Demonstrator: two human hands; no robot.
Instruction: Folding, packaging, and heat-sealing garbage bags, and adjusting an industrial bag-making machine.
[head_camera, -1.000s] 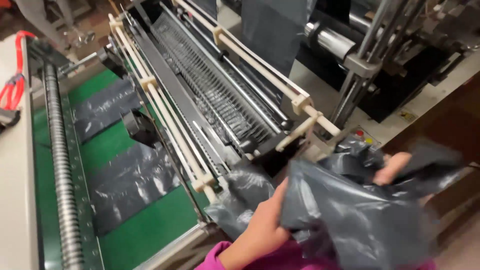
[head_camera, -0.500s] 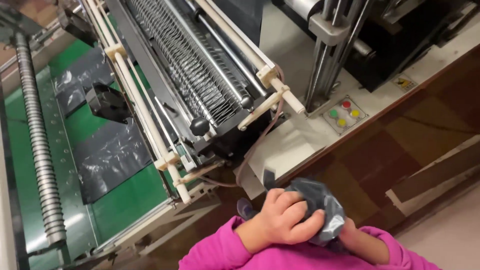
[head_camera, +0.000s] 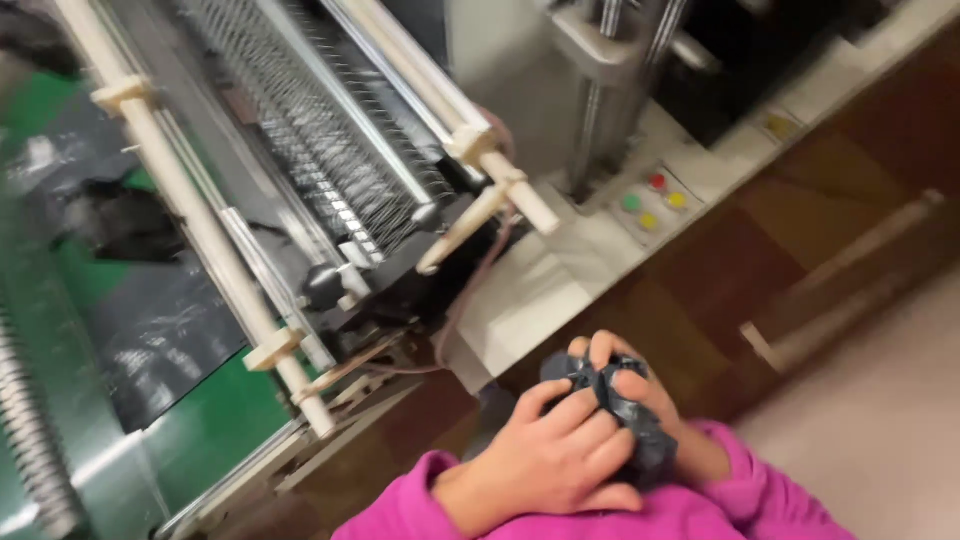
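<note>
So the thing here is a dark grey, thin plastic bag (head_camera: 625, 415), scrunched right down into a tight crinkly wad, and you can see shiny creases all over the bit that shows. It's squeezed between both hands, low in the view and close in front of the pink sleeves, off the machine entirely and not resting on anything, with most of it buried under the fingers (head_camera: 585, 440). Only the top and the right edge of the wad poke out; the rest you can't see.
</note>
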